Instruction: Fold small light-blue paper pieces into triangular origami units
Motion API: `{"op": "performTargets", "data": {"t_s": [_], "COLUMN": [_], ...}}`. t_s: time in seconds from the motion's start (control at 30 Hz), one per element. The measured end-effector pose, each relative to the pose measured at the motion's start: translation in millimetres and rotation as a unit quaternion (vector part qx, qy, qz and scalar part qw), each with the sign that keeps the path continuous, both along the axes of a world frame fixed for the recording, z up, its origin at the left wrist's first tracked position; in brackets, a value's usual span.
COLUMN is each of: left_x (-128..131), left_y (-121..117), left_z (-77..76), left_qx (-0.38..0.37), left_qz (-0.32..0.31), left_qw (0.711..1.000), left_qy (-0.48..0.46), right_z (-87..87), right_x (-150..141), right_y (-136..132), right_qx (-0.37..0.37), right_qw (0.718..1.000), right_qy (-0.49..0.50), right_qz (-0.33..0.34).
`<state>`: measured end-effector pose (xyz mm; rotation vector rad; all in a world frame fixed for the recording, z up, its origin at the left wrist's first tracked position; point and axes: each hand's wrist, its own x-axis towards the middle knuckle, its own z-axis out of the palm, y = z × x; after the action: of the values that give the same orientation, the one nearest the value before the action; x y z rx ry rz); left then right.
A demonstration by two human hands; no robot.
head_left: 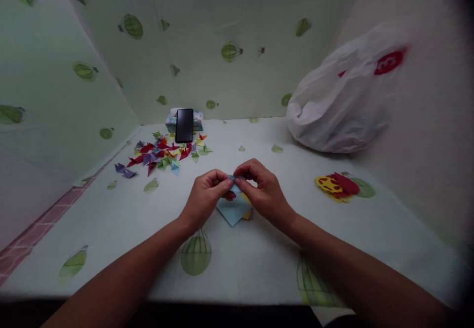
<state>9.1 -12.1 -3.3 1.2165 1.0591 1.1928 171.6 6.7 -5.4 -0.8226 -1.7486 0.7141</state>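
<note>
Both hands pinch a small folded light-blue paper [237, 188] over the printed tablecloth [259, 269].
At left, multicoloured origami cranes [150, 158] lie heaped loose; behind them a black smartphone [184, 126] leans against a tissue box [199, 121] with white tissue at its top. The left hand [207, 192] and right hand [263, 190] meet with thumbs and index fingers closed on the fold, above a light-blue sheet [232, 212] overlapping a yellow sheet [247, 215]. Farther right, a white plastic bag [340, 101] bulges, its contents unclear, behind red and yellow paper cut-outs [346, 184].
</note>
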Motion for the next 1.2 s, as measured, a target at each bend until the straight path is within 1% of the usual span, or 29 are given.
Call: {"op": "performTargets", "data": {"t_s": [0.07, 0.13, 0.27, 0.33, 0.6, 0.83, 1.0, 1.1, 1.2], "left_x": [-0.3, -0.2, 0.6, 0.8, -0.1, 1.1, 0.2, -0.1, -0.1], "left_y": [-0.7, -1.2, -1.1, -0.8, -1.4, -1.0, -0.7, -1.2, -1.6], "left_z": [0.2, 0.8, 2.4, 3.0, 2.6, 1.8, 0.9, 1.3, 2.7], "left_qx": [-0.001, 0.001, 0.01, 0.01, -0.005, -0.047, -0.045, -0.023, -0.015], "left_qz": [0.003, 0.006, 0.008, 0.01, 0.01, 0.017, 0.013, 0.001, 0.015], "left_qw": [1.0, 1.0, 1.0, 1.0, 1.0, 0.996, 0.994, 0.995, 0.997], "left_qy": [0.0, 0.001, 0.001, -0.001, -0.011, -0.07, -0.095, -0.094, -0.073], "right_z": [0.4, 0.9, 0.7, 0.2, -1.7, 0.2, 1.1, -0.1, -0.6], "right_x": [0.0, 0.2, 0.6, 0.5, -0.3, 3.7, 5.7, 5.4, 4.1], "right_y": [-0.6, -0.8, -0.5, -0.4, -1.3, -0.4, 0.6, 1.2, 1.7], "right_qx": [0.027, 0.038, 0.022, 0.029, 0.107, 0.169, 0.177, 0.169, 0.145], "right_qw": [1.0, 0.999, 1.0, 0.999, 0.994, 0.982, 0.977, 0.981, 0.987], "right_qy": [-0.004, -0.009, -0.014, -0.014, -0.021, -0.086, -0.12, -0.1, -0.068], "right_qz": [-0.005, -0.011, -0.011, -0.006, -0.006, -0.005, -0.008, 0.003, 0.02]}}
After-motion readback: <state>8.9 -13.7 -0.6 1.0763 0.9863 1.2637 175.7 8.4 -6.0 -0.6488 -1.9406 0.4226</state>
